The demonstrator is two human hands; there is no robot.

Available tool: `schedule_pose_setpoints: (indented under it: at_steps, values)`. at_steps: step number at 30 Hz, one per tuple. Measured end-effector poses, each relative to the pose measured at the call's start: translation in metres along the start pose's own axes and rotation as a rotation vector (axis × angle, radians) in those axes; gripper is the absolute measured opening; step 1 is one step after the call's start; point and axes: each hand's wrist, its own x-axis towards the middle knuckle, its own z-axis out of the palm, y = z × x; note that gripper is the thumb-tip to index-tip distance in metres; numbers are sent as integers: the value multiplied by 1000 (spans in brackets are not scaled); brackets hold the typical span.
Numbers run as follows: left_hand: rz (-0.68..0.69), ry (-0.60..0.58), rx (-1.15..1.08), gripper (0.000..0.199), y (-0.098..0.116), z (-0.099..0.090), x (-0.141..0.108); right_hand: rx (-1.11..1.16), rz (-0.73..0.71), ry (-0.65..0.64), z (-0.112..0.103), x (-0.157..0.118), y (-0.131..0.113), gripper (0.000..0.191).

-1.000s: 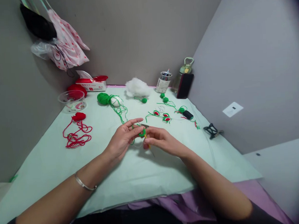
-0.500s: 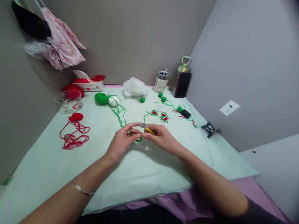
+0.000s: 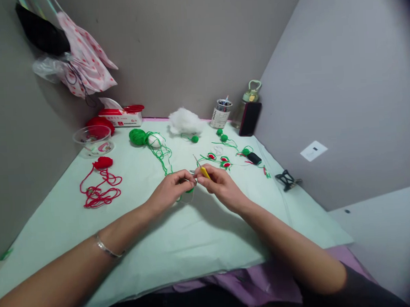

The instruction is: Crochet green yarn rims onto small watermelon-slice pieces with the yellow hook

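My right hand is closed around the yellow handle of a crochet hook. The hook's thin metal shaft points up and away from me. My left hand is pinched on a small piece of green yarn work, mostly hidden under the fingers. Both hands' fingertips meet just over the table. From the left hand, green yarn runs back to a green ball of yarn. A small grey tip shows between the hands; I cannot make out what it belongs to.
Red yarn lies loose at left, near a clear plastic tub. Behind are a tissue box, white stuffing, a pen can and a phone. Small red-and-green crocheted pieces lie beyond my right hand.
The crochet hook has turned in my right hand, its shaft now pointing up and away. My left fingers have curled in, and the green work is more hidden.
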Motion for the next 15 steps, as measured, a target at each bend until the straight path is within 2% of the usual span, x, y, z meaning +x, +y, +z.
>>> schedule_pose_setpoints:
  at_steps: [4, 7, 9, 13, 15]
  values:
    - [26, -41, 7, 14, 16, -2, 10, 271, 43, -37, 0, 13, -4, 33]
    - [31, -61, 27, 15, 15, -3, 15, 327, 81, -94, -1, 19, -1, 34]
    - [25, -65, 40, 17, 10, -3, 19, 288, 76, -102, -1, 20, 1, 34]
    - [8, -68, 49, 18, 3, -5, 33, 58, 32, -60, -3, 25, 4, 35]
    - [-7, -83, 32, 19, 1, -8, 42, 9, 56, -67, -9, 28, 5, 35]
